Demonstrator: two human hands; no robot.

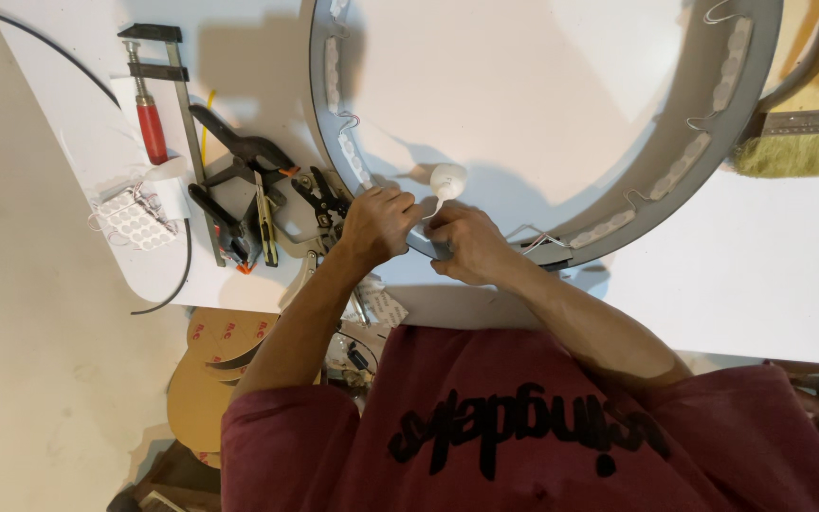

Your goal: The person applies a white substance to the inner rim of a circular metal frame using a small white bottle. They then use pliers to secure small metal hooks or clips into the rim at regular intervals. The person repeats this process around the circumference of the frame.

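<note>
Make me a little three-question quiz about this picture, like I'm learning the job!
1. True or false: both hands are at the near rim of the big grey ring.
2. What colour is the handle of the bar clamp lying on the white table? A) blue B) red C) green
3. Fill in: the strip of small white light modules runs along the ______ wall of the ring.

Key
1. True: the left hand and right hand meet there, fingers pinched around a thin white wire.
2. B, red.
3. Inside.
</note>
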